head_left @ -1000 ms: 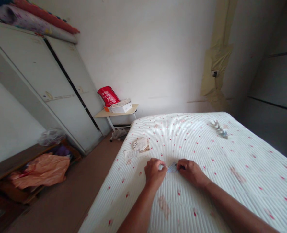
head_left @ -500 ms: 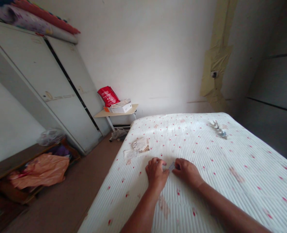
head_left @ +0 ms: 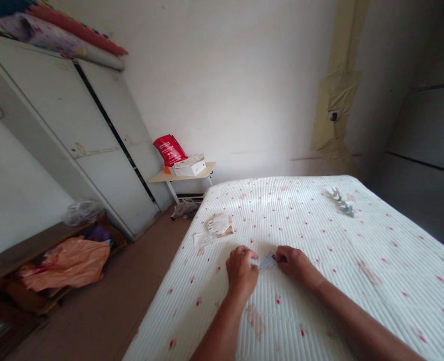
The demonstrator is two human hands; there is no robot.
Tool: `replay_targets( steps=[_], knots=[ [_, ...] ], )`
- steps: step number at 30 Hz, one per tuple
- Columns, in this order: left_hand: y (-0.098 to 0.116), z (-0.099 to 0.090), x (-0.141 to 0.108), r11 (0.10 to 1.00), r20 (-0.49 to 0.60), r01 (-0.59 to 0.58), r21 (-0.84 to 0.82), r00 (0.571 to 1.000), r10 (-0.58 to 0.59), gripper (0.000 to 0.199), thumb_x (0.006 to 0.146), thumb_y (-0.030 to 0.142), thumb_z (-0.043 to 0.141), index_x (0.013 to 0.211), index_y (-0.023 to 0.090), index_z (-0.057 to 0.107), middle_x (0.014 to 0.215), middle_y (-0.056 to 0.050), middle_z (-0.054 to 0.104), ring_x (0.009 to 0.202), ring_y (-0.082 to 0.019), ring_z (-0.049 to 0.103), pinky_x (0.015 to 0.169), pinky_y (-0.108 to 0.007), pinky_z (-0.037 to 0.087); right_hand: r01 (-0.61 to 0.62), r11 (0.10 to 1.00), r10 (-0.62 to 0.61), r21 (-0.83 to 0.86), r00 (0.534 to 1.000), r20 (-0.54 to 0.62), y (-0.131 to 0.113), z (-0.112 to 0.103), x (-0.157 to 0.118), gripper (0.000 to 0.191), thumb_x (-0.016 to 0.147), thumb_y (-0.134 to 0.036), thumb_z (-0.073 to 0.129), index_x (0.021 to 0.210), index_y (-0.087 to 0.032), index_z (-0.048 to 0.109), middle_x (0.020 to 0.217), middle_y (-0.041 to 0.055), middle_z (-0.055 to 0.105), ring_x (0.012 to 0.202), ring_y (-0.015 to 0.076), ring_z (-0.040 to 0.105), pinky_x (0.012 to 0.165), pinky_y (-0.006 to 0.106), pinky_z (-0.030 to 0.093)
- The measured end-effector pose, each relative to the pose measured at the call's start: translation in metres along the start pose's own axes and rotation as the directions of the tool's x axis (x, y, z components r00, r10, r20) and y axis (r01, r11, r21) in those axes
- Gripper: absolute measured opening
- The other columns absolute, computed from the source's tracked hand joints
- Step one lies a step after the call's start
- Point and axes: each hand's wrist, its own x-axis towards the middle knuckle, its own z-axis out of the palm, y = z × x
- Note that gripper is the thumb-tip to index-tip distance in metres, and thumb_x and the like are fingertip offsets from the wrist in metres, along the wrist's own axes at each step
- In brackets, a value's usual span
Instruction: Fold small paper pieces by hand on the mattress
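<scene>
Between my hands a small piece of bluish printed paper (head_left: 268, 261) lies low over the bed cover (head_left: 319, 311), which is white, ribbed and dotted with red. My left hand (head_left: 241, 268) has curled fingers, with thumb and fingertips closed at the paper's left end. At its right end, my right hand (head_left: 296, 264) pinches the edge, where a small dark patch shows. The fingers hide both ends of the paper. Beyond my left hand, several printed paper scraps (head_left: 218, 225) rest flat on the bed.
Toward the bed's far right lies a folded, zigzag strip (head_left: 340, 201) of whitish material. A small table (head_left: 160, 176) at the back holds a red bag (head_left: 169, 149) and a white box (head_left: 192, 168). Grey cabinets (head_left: 105, 175) and an orange plastic bag (head_left: 67, 263) are at the left.
My right hand has moved a little to the right, away from my left hand. More of the bluish paper now shows between them.
</scene>
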Motion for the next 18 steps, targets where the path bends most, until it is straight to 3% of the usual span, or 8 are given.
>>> replay_targets(
  steps=[14,18],
  knots=[
    [-0.0054,0.0044,-0.0028,0.999,-0.031,-0.049,-0.02,0.998,0.049,0.037,0.063,0.001,0.049,0.086,0.026,0.063,0.106,0.001,0.057,0.107,-0.016,0.046,0.092,-0.029,0.033,-0.009,1.0,0.009,0.023,1.0,-0.006,0.0045,-0.0052,-0.0044,0.021,0.058,-0.003,0.041,0.067,-0.018,0.054,0.069,-0.0004,0.058,0.066,0.012,0.051,0.059,0.019,0.034],
    [-0.0028,0.0048,-0.0051,0.995,-0.059,-0.081,-0.052,0.995,0.078,0.034,0.066,0.005,0.05,0.09,0.027,0.064,0.105,0.001,0.059,0.106,-0.016,0.046,0.094,-0.032,0.031,-0.011,1.0,0.011,0.024,1.0,0.002,0.0062,-0.0054,-0.005,0.02,0.06,-0.005,0.042,0.07,-0.018,0.054,0.072,0.0002,0.058,0.067,0.0122,0.051,0.06,0.02,0.034]
  ],
)
